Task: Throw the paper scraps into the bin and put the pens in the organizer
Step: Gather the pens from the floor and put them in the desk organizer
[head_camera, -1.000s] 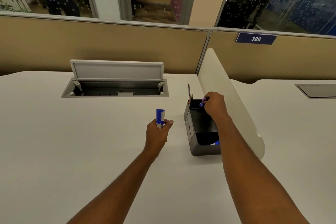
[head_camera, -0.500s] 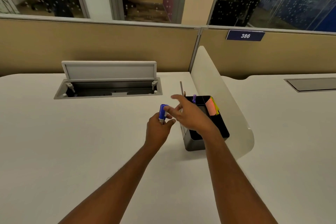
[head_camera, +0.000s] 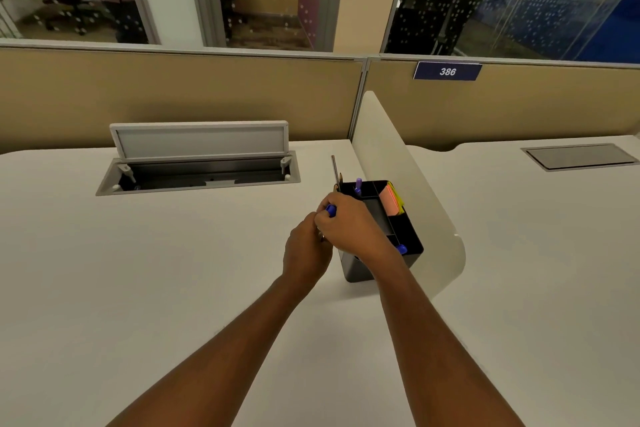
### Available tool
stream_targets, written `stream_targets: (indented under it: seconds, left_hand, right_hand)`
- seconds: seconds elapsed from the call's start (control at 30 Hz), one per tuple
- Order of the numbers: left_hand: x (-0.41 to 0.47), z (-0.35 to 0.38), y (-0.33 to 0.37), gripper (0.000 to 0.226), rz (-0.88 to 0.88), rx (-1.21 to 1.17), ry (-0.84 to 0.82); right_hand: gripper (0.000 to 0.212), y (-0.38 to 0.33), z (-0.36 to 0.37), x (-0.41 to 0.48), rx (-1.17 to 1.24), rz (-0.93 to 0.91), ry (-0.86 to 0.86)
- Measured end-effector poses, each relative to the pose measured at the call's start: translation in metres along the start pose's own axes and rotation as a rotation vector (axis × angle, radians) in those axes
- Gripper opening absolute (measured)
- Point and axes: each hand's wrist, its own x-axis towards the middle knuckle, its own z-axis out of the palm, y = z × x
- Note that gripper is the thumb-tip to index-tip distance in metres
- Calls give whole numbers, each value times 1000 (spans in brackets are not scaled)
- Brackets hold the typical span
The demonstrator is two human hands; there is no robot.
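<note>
A black desk organizer stands on the white desk against the curved divider. It holds a purple pen, a pencil, pink and yellow sticky notes and a blue-capped item. My left hand and my right hand meet just left of the organizer, both closed around a blue marker; only its blue cap shows between the fingers. No paper scraps or bin are in view.
An open cable tray with a raised grey lid is sunk into the desk at the back left. The white curved divider stands right of the organizer. A tan partition runs along the desk's far edge.
My right hand left the organizer, swung left and closed over the blue marker held in my left hand. The left hand has barely moved on the desk.
</note>
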Motion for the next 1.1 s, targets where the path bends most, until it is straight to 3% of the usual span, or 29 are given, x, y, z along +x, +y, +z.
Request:
stream_targets:
  seconds: [0.17, 0.33, 0.43, 0.57, 0.7, 1.1]
  left_hand:
    - [-4, 3, 9, 28, 49, 87, 18]
    - [-9, 5, 12, 72, 83, 166, 10]
    - [-15, 3, 7, 83, 55, 136, 2]
    - [-27, 0, 2, 68, 23, 33, 38]
    - [-37, -5, 3, 47, -25, -62, 111]
    - [-56, -33, -3, 44, -91, -94, 143]
  right_hand:
    - [11, 4, -13, -10, -30, 29, 25]
    - [18, 14, -40, -25, -65, 77, 172]
    - [15, 24, -61, -34, -115, 102, 292]
    - [18, 35, -80, -43, -182, 156, 416]
    - [22, 43, -78, -45, -213, 242, 411]
    - [27, 73, -27, -28, -219, 285, 281]
